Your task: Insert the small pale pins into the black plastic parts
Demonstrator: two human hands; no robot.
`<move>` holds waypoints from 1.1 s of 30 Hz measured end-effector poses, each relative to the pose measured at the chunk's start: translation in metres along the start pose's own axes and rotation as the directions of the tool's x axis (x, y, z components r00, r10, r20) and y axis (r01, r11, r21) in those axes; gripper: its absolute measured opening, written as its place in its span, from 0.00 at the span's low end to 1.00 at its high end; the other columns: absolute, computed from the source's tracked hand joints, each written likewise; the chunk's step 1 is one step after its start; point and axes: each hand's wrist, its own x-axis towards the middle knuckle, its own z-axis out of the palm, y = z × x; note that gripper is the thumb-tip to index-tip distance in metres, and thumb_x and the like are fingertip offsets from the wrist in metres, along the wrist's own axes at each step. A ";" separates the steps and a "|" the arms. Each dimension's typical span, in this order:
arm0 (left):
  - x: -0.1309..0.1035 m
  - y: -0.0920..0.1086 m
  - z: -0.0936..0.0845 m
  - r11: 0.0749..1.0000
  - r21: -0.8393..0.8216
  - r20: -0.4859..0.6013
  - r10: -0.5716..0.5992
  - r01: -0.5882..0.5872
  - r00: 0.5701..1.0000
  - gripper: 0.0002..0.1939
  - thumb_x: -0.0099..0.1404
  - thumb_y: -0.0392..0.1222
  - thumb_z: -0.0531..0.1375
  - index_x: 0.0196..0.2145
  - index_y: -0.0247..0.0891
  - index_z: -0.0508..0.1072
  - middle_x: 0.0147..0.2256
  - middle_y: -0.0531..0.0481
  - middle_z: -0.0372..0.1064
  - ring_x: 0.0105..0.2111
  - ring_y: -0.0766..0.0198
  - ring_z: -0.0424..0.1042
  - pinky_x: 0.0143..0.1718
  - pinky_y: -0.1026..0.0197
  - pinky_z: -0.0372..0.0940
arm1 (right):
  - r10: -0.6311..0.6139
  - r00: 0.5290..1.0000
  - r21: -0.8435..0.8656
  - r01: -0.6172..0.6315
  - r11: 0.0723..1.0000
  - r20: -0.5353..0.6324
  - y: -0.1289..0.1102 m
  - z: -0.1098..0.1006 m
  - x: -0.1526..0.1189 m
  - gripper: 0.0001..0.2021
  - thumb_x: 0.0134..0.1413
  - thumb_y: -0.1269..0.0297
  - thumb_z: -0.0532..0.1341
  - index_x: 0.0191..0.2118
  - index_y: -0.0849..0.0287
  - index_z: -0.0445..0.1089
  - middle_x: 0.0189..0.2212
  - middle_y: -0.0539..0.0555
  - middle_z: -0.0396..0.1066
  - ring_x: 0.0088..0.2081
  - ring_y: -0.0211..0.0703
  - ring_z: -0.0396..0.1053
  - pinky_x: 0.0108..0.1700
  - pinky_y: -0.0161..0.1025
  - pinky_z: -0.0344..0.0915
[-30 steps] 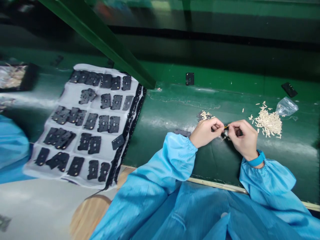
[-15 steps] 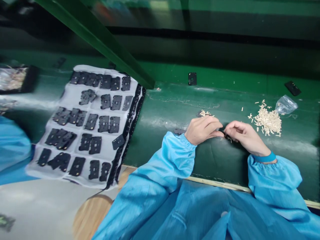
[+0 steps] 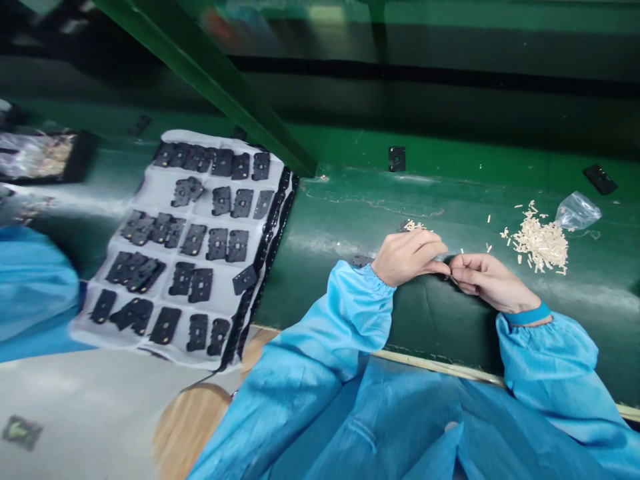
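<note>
2 hands, tips almost meeting over the green bench (image 3: 430, 320). L hand (image 3: 413, 257): palm down, thumb & fingers drawn narrow. R hand (image 3: 477, 277): fingers curled in, thumb alongside, gap narrow too; 1 blue band (image 3: 527, 313) on that wrist. A tiny dark bit (image 3: 453, 275) shows btwn the tips, too small to tell what it is, or whether either hand is closed on it.

Pale bits: 1 big pile (image 3: 543, 243) to R of R hand, too many to count; 1 small heap (image 3: 415, 225) just beyond L hand, on a dark part partly hidden; 2 strays near R hand's knuckles, 1 more farther up the bench.

1 clear bag (image 3: 579, 211) just beside the big pile. Black parts apart on bench: 1 (image 3: 397, 159) at back, 1 (image 3: 600, 179) back R, 1 (image 3: 363, 261) by L cuff.

1 white tray (image 3: 159, 190) well to L: 5 rows of black parts, approx. 30; overlaps spoil an exact count. 1 green post (image 3: 215, 80) behind it. 2 wooden stools (image 3: 190, 427) below, 1 mostly hidden. Far L: 1 dark box (image 3: 83, 157), 1 co-worker's blue sleeve (image 3: 35, 293).
</note>
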 end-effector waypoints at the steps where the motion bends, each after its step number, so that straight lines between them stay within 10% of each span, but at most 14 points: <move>1: 0.000 -0.001 0.000 1.000 0.006 0.001 -0.001 0.001 1.000 0.15 0.71 0.51 0.65 0.44 0.37 0.70 0.36 0.51 0.76 0.33 0.66 0.75 0.37 0.66 0.66 | -0.014 1.000 0.010 0.014 1.000 -0.011 0.000 0.000 0.000 0.24 0.51 0.46 0.74 0.31 0.63 0.68 0.22 0.47 0.55 0.23 0.31 0.50 0.27 0.36 0.41; 6: -0.002 -0.015 -0.009 0.981 0.008 0.002 -0.196 0.196 0.981 0.10 0.72 0.46 0.64 0.43 0.37 0.74 0.38 0.49 0.76 0.39 0.67 0.77 0.42 0.66 0.68 | -0.112 0.977 0.026 0.119 0.993 -0.183 0.004 -0.005 0.005 0.23 0.50 0.46 0.74 0.30 0.61 0.68 0.20 0.47 0.56 0.23 0.32 0.49 0.27 0.36 0.43; 11: -0.021 -0.028 -0.053 0.833 -0.078 0.125 -0.536 0.547 0.835 0.07 0.75 0.39 0.60 0.43 0.34 0.77 0.40 0.47 0.76 0.40 0.68 0.76 0.38 0.68 0.69 | -0.108 0.944 -0.079 0.087 0.993 -0.311 0.013 -0.008 0.011 0.23 0.49 0.47 0.74 0.33 0.61 0.69 0.21 0.47 0.58 0.23 0.33 0.52 0.27 0.36 0.47; 14: -0.049 -0.024 -0.091 0.797 0.044 0.408 -0.564 0.602 0.718 0.07 0.73 0.38 0.62 0.47 0.36 0.76 0.44 0.49 0.77 0.40 0.67 0.76 0.39 0.66 0.70 | -0.127 0.928 -0.122 0.089 0.989 -0.351 0.015 -0.008 0.013 0.22 0.49 0.47 0.74 0.34 0.61 0.70 0.21 0.48 0.59 0.24 0.33 0.53 0.27 0.35 0.48; 19: -0.086 -0.003 -0.123 0.816 0.237 0.497 -0.568 0.527 0.656 0.26 0.68 0.40 0.67 0.62 0.36 0.69 0.61 0.41 0.69 0.60 0.53 0.69 0.62 0.50 0.66 | -0.191 0.910 -0.133 0.152 0.979 -0.368 0.014 -0.007 0.015 0.19 0.53 0.49 0.72 0.33 0.61 0.70 0.21 0.48 0.59 0.24 0.33 0.53 0.28 0.35 0.48; 24: -0.086 0.003 -0.110 0.777 0.252 0.476 -0.618 0.576 0.625 0.20 0.65 0.36 0.69 0.54 0.37 0.75 0.48 0.44 0.73 0.48 0.56 0.73 0.52 0.52 0.70 | -0.227 0.893 -0.174 0.171 0.970 -0.389 0.012 -0.004 0.013 0.19 0.53 0.50 0.71 0.34 0.62 0.71 0.21 0.48 0.59 0.24 0.33 0.53 0.27 0.34 0.48; 28: -0.064 0.009 -0.090 0.778 0.078 0.421 -0.592 0.623 0.687 0.08 0.71 0.32 0.60 0.46 0.36 0.77 0.41 0.46 0.70 0.42 0.65 0.72 0.46 0.62 0.70 | -0.308 0.857 -0.259 0.214 0.942 -0.413 0.007 0.002 0.011 0.19 0.51 0.50 0.71 0.33 0.62 0.71 0.21 0.49 0.60 0.24 0.33 0.54 0.27 0.34 0.49; 33: -0.021 0.014 -0.054 0.701 -0.193 0.417 -0.575 0.686 0.704 0.15 0.70 0.33 0.59 0.54 0.35 0.72 0.46 0.44 0.75 0.46 0.64 0.76 0.50 0.61 0.70 | -0.378 0.823 -0.277 0.280 0.919 -0.423 0.007 0.003 0.011 0.17 0.53 0.51 0.69 0.33 0.61 0.70 0.22 0.49 0.61 0.23 0.34 0.55 0.27 0.34 0.51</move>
